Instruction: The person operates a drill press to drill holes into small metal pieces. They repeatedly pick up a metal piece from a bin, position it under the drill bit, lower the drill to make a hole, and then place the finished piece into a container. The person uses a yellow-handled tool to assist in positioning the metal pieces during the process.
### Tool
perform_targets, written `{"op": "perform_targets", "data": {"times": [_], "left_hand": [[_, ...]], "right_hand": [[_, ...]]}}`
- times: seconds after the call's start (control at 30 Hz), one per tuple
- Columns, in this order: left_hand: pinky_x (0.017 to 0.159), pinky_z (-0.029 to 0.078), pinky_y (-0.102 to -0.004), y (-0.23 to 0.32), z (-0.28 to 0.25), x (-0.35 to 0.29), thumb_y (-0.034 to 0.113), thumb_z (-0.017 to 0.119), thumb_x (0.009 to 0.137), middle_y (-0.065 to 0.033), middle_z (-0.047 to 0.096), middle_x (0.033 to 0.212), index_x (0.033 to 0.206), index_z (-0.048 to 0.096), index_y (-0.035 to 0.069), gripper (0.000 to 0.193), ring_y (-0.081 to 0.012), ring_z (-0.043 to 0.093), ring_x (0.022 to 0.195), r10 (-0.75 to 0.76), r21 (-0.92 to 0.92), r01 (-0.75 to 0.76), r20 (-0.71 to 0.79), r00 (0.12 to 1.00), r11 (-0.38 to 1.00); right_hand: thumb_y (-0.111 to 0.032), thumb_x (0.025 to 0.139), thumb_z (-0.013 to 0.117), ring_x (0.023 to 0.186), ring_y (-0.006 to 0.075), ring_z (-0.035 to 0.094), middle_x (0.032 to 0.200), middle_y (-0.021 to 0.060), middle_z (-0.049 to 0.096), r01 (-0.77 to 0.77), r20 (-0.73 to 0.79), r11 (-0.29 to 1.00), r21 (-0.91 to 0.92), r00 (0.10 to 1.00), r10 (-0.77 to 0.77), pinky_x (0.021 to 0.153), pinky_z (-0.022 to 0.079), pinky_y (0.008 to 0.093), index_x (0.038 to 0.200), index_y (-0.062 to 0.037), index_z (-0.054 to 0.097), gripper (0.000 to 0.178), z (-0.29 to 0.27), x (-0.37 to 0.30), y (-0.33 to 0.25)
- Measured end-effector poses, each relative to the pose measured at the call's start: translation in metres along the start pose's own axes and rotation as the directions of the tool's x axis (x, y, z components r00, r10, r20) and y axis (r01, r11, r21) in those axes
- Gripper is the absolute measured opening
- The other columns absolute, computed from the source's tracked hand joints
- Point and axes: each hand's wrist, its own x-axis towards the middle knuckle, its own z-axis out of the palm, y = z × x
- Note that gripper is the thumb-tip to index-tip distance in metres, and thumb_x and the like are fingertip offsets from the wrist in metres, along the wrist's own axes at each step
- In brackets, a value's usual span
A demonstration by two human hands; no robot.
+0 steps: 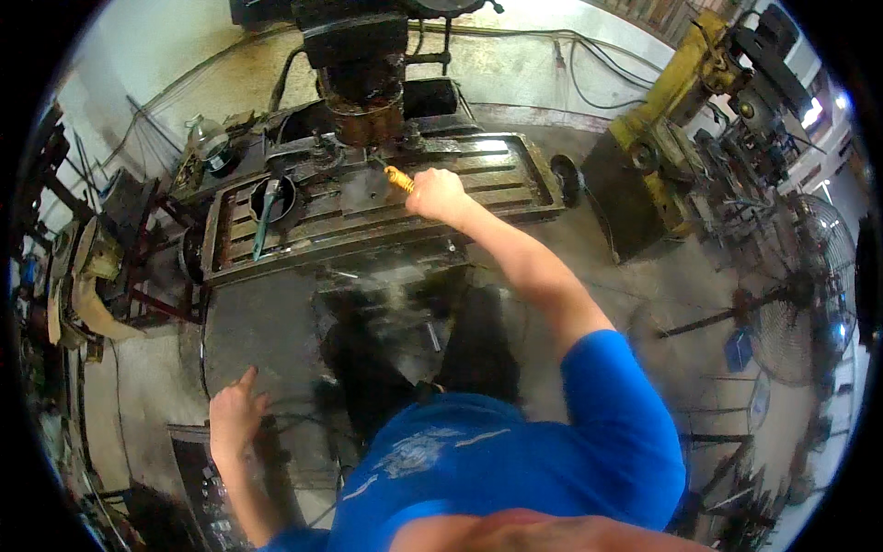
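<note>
My right hand [436, 195] is closed around a tool with a ridged yellow handle [399, 179], reaching over the slotted metal machine table [497, 195]. The tool's thin dark tip points toward the work area under the dark machine head [366, 115]; its exact kind is too small to tell. My left hand [236, 416] hangs low at the left, away from the table, index finger extended and nothing visible in it. On the table's left part stands a round container [285, 198], with a brush [265, 221] with a teal handle leaning across its rim.
Clamp bolts [318, 147] stand up at the back of the table. A clear plastic bottle [210, 143] is at the back left. To the right are a yellow and dark machine [644, 152] and a large standing fan [800, 285]. A tray of small parts [198, 474] lies lower left.
</note>
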Motion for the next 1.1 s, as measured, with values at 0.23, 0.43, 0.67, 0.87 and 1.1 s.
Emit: {"op": "perform_targets", "data": {"times": [0.23, 0.43, 0.67, 0.87, 1.1], "left_hand": [[0.069, 0.046, -0.0444, -0.007, 0.028, -0.018, 0.016, 0.063, 0.068, -0.0201, 0.061, 0.083, 0.106, 0.056, 0.006, 0.040, -0.0360, 0.058, 0.080, -0.034, 0.003, 0.035, -0.066, 0.997, 0.999], [0.073, 0.045, -0.0456, 0.000, 0.087, 0.030, 0.029, 0.059, 0.077, -0.0195, 0.060, 0.086, 0.106, 0.056, 0.009, 0.035, -0.0354, 0.057, 0.086, 0.172, -0.354, -0.130, 0.091, 0.981, 0.926], [0.072, 0.045, -0.0447, 0.013, 0.117, 0.073, 0.025, 0.057, 0.079, -0.0205, 0.060, 0.086, 0.098, 0.057, 0.002, 0.030, -0.0371, 0.057, 0.084, 0.189, -0.564, -0.168, -0.022, 0.982, 0.809], [0.053, 0.047, -0.0290, -0.028, 0.090, 0.017, 0.020, 0.056, 0.084, -0.0089, 0.061, 0.067, 0.104, 0.057, -0.003, 0.030, -0.0134, 0.059, 0.054, -0.234, -0.893, 0.087, -0.020, 0.972, 0.442], [0.054, 0.048, -0.0276, -0.160, 0.094, -0.129, 0.004, 0.054, 0.074, -0.0101, 0.064, 0.074, 0.102, 0.060, -0.001, 0.030, -0.0149, 0.063, 0.059, -0.867, -0.852, 0.399, -0.119, 0.484, 0.339]], "right_hand": [[-0.029, 0.067, 0.054, 0.081, 0.0313, 0.062, 0.082, 0.0177, 0.064, 0.037, 0.132, 0.999, 0.019, 0.990, -0.039, 0.070, 0.050, 0.0397, 0.080, -0.0048, 0.064, 0.030, 0.012, -0.014, 0.003], [-0.011, 0.059, 0.055, 0.060, 0.0265, 0.060, 0.063, 0.0180, 0.057, 0.281, 0.535, 0.848, 0.450, 0.675, -0.508, 0.055, 0.045, 0.0364, 0.072, -0.0017, 0.060, 0.017, 0.001, -0.144, -0.016], [-0.011, 0.057, 0.053, 0.055, 0.0360, 0.054, 0.062, 0.0227, 0.053, 0.318, 0.458, 0.765, 0.560, 0.651, -0.605, 0.052, 0.043, 0.0367, 0.069, -0.0005, 0.056, 0.017, 0.036, -0.168, -0.052], [-0.009, 0.058, 0.051, 0.054, 0.0313, 0.056, 0.060, 0.0210, 0.053, 0.402, 0.444, 0.715, 0.572, 0.581, -0.682, 0.053, 0.044, 0.0337, 0.072, 0.0005, 0.058, 0.019, 0.033, -0.170, -0.071], [-0.006, 0.057, 0.047, 0.062, 0.0143, 0.055, 0.065, 0.0092, 0.056, 0.189, 0.356, 0.570, 0.800, 0.616, -0.703, 0.062, 0.044, 0.0249, 0.079, 0.0004, 0.057, 0.025, 0.036, -0.170, -0.066]]}}
